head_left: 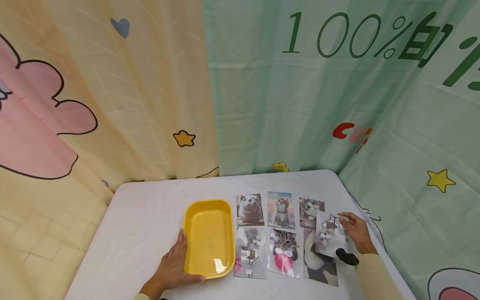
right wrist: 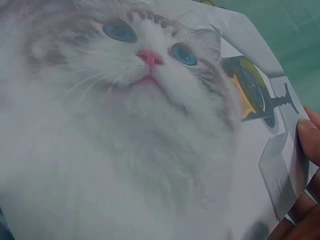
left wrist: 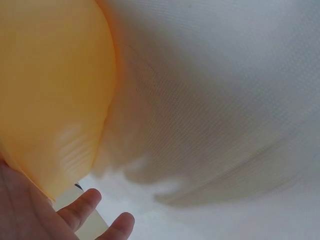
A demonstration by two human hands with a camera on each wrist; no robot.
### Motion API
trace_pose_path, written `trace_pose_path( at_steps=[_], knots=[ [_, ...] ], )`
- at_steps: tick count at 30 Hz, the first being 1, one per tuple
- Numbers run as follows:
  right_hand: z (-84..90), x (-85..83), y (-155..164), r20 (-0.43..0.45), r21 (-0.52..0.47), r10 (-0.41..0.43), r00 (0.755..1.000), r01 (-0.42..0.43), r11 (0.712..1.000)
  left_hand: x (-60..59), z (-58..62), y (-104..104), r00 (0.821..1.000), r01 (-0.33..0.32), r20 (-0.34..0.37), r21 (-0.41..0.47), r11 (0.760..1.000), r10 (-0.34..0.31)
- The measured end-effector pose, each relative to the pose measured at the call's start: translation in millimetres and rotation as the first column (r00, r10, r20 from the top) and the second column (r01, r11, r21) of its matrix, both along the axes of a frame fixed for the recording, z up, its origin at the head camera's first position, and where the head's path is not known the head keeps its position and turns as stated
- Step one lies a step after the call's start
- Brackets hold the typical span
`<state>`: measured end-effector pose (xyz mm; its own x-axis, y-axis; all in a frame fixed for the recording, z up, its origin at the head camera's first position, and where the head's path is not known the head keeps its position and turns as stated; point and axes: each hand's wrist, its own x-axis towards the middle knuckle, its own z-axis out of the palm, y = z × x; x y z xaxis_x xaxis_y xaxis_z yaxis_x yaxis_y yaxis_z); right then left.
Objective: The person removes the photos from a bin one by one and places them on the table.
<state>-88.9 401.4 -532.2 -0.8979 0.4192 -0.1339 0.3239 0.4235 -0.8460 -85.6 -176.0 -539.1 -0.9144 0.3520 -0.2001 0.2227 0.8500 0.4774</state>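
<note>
My right hand (head_left: pixel 356 231) pinches one edge of a picture card (head_left: pixel 330 237) showing a white-and-grey cat, raised above the others. In the right wrist view the cat card (right wrist: pixel 150 120) fills most of the frame, with the thumb (right wrist: pixel 309 140) on its edge. Partly behind it lie a cat card (head_left: pixel 308 206) and a card with a dark-and-white picture (head_left: pixel 318 271). My left hand (head_left: pixel 172 262) rests against the left side and near corner of a yellow tray (head_left: pixel 187 225), fingers fairly straight. The left wrist view shows the tray's outer wall (left wrist: pixel 55 90) beside those fingers.
Two rows of cards lie right of the tray: a hamster card (head_left: pixel 250 210), a kitten card (head_left: pixel 281 210), a pale cat card (head_left: pixel 250 250) and a tabby card with pink (head_left: pixel 283 252). A white cloth (head_left: pixel 142 225) covers the table. Printed curtains (head_left: pixel 240 104) hang behind.
</note>
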Motion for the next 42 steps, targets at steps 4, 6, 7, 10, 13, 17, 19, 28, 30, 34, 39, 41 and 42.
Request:
trace_pose_path(
  at_steps=[4, 6, 7, 10, 13, 17, 19, 28, 30, 34, 39, 41, 42],
  knots=[
    [-1.0, 7.2, 19, 0.028, -0.008, -0.018, 0.999, 0.018, 1.0, -1.7, -1.4, 0, 1.0, -0.003, 0.006, -0.011, 1.0, 0.003],
    [-1.7, 11.0, 27, 0.036, -0.003, -0.023, 0.999, 0.023, 1.0, -2.1, -1.7, 0, 1.0, -0.005, 0.013, -0.009, 1.0, 0.005],
    [-2.3, 12.5, 31, 0.037, -0.005, -0.026, 0.999, 0.026, 1.0, -2.0, -1.3, 0, 1.0, -0.006, 0.017, -0.005, 1.0, 0.006],
    [-8.4, 16.1, 43, 0.057, 0.034, -0.031, 0.998, 0.029, 0.999, -1.6, 0.2, 0, 0.999, -0.009, 0.032, 0.001, 1.0, 0.009],
    [-15.3, 20.2, 55, 0.083, 0.067, -0.015, 0.996, 0.009, 0.998, -0.5, 1.8, 1, 0.999, -0.011, 0.035, 0.008, 1.0, 0.011],
    [-22.3, 27.7, 66, 0.108, 0.136, 0.042, 0.993, -0.057, 0.989, 0.7, 1.2, 1, 0.999, -0.017, 0.035, 0.008, 1.0, 0.016],
    [-25.2, 31.0, 71, 0.12, 0.166, 0.082, 0.989, -0.102, 0.981, 1.5, 0.5, 1, 0.999, -0.017, 0.042, 0.006, 1.0, 0.016],
    [-37.2, 28.0, 77, 0.182, 0.179, 0.054, 0.982, -0.087, 0.98, 0.3, 2.8, 1, 1.0, -0.005, 0.029, 0.005, 1.0, 0.005],
    [-37.0, 27.2, 72, 0.189, 0.16, 0.0, 0.982, -0.031, 0.987, -0.5, 2.8, 1, 0.999, -0.006, 0.032, 0.008, 1.0, 0.006],
    [-33.2, 27.0, 56, 0.186, 0.15, -0.116, 0.976, 0.089, 0.985, -1.6, 1.9, 1, 0.999, -0.009, 0.035, 0.006, 1.0, 0.009],
    [-26.7, 23.1, 30, 0.092, 0.208, -0.178, 0.98, 0.156, 0.965, -1.4, 0.7, -1, 1.0, 0.009, 0.01, 0.01, 1.0, -0.009],
    [-23.9, 21.1, 19, 0.051, 0.229, -0.17, 0.984, 0.154, 0.961, -0.8, 0.6, -2, 1.0, 0.016, 0.004, 0.013, 1.0, -0.016],
    [-22.4, 20.1, 14, 0.035, 0.225, -0.161, 0.986, 0.149, 0.963, -0.4, 0.6, -2, 1.0, 0.015, 0.002, 0.016, 1.0, -0.015]
  ],
)
